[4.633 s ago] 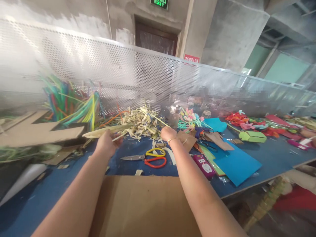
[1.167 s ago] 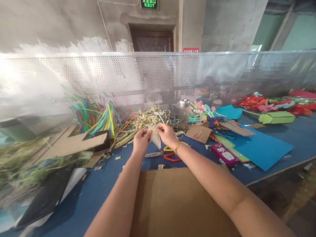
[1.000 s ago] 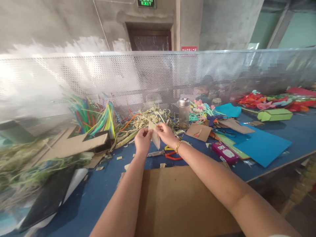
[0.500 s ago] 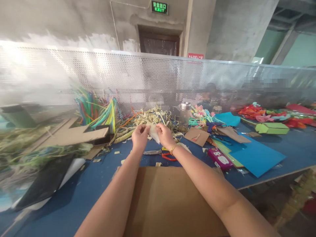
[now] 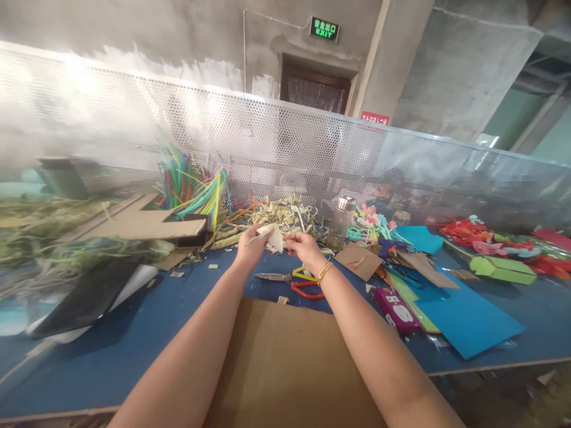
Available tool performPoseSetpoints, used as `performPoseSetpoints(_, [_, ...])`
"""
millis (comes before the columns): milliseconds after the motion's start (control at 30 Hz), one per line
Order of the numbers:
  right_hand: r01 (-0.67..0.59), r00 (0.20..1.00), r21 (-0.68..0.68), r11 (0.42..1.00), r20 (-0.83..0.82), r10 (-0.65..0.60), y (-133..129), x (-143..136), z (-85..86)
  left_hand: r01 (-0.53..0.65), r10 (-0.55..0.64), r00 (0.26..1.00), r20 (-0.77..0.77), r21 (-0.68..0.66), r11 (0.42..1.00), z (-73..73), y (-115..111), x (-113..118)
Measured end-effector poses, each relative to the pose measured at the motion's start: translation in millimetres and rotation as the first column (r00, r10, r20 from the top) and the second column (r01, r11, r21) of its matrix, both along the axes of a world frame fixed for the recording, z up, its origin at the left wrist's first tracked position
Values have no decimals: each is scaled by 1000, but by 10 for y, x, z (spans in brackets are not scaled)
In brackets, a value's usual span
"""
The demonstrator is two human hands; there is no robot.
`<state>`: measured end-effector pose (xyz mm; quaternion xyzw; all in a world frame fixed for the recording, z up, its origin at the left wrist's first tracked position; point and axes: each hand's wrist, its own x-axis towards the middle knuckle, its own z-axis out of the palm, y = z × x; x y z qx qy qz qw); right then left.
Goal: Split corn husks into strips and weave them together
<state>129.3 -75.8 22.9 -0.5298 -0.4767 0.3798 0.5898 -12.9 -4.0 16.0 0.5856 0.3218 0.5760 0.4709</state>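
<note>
A pale, thin piece of husk-like material (image 5: 275,239) hangs between my hands, in front of a heap of dry pale strips (image 5: 297,214). My left hand (image 5: 251,244) pinches it at its left side. Just right of the piece, my right hand (image 5: 306,246) has its thumb and fingertips pressed together; whatever they hold is too small to make out. Scissors with red and yellow handles (image 5: 307,290) lie on the blue table (image 5: 178,321) below my hands. A brown cardboard sheet (image 5: 289,362) lies between my forearms.
Colourful pipe cleaners (image 5: 181,184) and cut cardboard (image 5: 138,223) are at the left. A glass bottle (image 5: 342,217) stands behind my right hand. Rightward lie a purple packet (image 5: 398,310), blue sheets (image 5: 468,318) and a green paper form (image 5: 503,269). A perforated metal screen (image 5: 250,131) runs behind.
My right hand has moved apart from the pale piece, which stays in my left hand. The view has shifted and tilted, and more of the scissors shows.
</note>
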Motion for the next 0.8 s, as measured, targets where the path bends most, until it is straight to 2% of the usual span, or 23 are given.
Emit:
performPoseSetpoints(100, [28, 999, -14, 1000, -35, -29, -15, 1, 22, -35, 35, 999, -11, -21, 999, 29, -27, -31])
performPoseSetpoints(200, [-51, 999, -33, 998, -21, 51, -30, -79, 7, -43, 43, 999, -26, -35, 998, 46, -83, -9])
performPoseSetpoints(267, [-93, 995, -30, 995, 45, 94, -31, -116, -16, -54, 54, 998, -13, -33, 998, 54, -111, 9])
performPoseSetpoints(400, [-86, 983, -21, 996, 161, 88, -20, -44, -28, -64, 65, 998, 27, -51, 997, 88, -97, -11])
performPoseSetpoints(533, [-37, 917, -59, 998, 395, 58, -58, 137, 120, -65, 67, 997, 30, -77, 995, 104, -7, -92])
performPoseSetpoints(567, [0, 855, -70, 998, 517, 36, -88, 180, 182, -91, 94, 995, 34, -84, 992, 96, 20, -114])
performPoseSetpoints(600, [31, 752, -85, 996, 659, 33, -128, 215, 245, -127, 131, 991, 40, -91, 988, 83, 48, -134])
performPoseSetpoints(667, [54, 435, -139, 989, 895, 102, -236, 245, 347, -212, 219, 974, 56, -109, 971, 45, 98, -166])
performPoseSetpoints(700, [47, 282, -181, 982, 946, 160, -301, 234, 373, -252, 260, 964, 62, -118, 961, 23, 118, -177])
performPoseSetpoints(733, [30, 180, -228, 973, 959, 219, -369, 207, 377, -286, 295, 953, 67, -126, 950, 3, 134, -184])
performPoseSetpoints(800, [0, 87, -296, 955, 952, 294, -497, 119, 331, -337, 349, 934, 72, -135, 932, -28, 155, -188])
